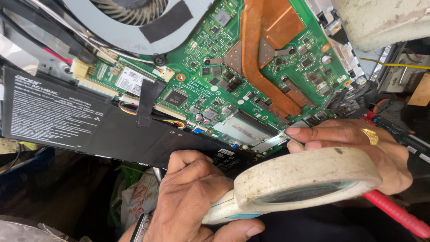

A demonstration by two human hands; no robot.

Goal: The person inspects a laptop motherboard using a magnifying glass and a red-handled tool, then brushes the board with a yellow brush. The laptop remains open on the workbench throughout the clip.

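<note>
Laptop motherboard (264, 58), green and fully exposed, lies just above both hands, with a copper heat pipe (255, 54) curving across it, a grey fan (134, 13) further up to the left and a long black battery (67, 116) stretching away to the left. The left hand (188, 201) has its fingers (186, 163) curled tight around the handle of a dirty white magnifying glass (300, 179), whose lens sits directly below the right fingertips. The right hand (354, 148), wearing a gold ring (371, 136), pinches a thin metal tool, seemingly tweezers (291, 138), between thumb and forefinger; its tip rests at the board's lower edge, beside a silvery shielded slot (244, 127). A red-handled tool (394, 213) lies under that hand; whether it is gripped I cannot tell.

The step in hand looks like close inspection or picking at a small part near that slot. The lens is not yet over the spot, so the next move likely calls for raising it between eye and tool tip, and keeping the pinch steady so the tip does not slip onto nearby components.
</note>
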